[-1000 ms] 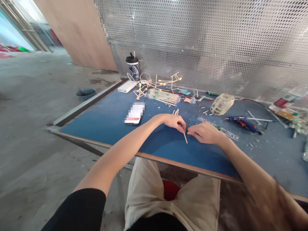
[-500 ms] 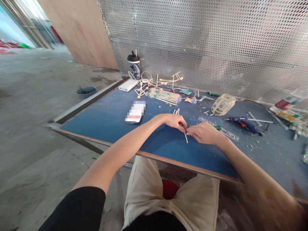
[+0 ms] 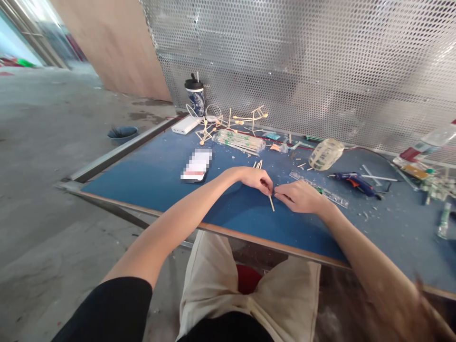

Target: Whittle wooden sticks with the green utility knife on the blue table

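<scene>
A thin, pale wooden stick (image 3: 272, 204) is pinched by the left hand (image 3: 257, 179) over the blue tabletop (image 3: 149, 173) and should be steadied; whether anything is held by the narrowed right hand (image 3: 299, 196) cannot be told.

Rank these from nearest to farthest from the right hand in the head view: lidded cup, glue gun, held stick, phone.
1. Held stick: in the left hand, just left of the right hand.
2. Glue gun: on the right.
3. Phone: on the left.
4. Lidded cup: back left.
</scene>
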The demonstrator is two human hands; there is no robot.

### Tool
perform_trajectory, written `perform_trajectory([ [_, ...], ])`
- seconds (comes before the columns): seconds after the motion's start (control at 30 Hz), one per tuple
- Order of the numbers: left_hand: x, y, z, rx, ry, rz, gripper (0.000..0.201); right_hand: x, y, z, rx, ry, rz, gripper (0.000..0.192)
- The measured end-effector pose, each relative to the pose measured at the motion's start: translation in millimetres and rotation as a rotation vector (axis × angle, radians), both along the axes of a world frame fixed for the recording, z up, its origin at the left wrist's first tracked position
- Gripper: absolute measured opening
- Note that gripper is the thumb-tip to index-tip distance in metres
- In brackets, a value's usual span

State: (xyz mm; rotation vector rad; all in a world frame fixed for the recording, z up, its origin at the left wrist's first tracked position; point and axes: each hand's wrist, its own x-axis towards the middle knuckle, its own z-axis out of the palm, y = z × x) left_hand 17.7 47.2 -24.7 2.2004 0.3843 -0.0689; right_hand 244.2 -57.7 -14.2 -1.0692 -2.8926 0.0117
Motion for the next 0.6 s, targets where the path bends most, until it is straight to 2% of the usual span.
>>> perform_trajectory([
  [0.37,-0.9,-5.2,5.3,0.059,0.002,-0.006,0.023,-3.1,-1.6,1.4,0.049,-0.091,0.013,0.035],
  [0.6,0.9,-5.7,4.3,0.067,-0.011,-0.008,0.023,-2.8,-2.1,2.7,0.024,-0.105,-0.004,0.037],
])
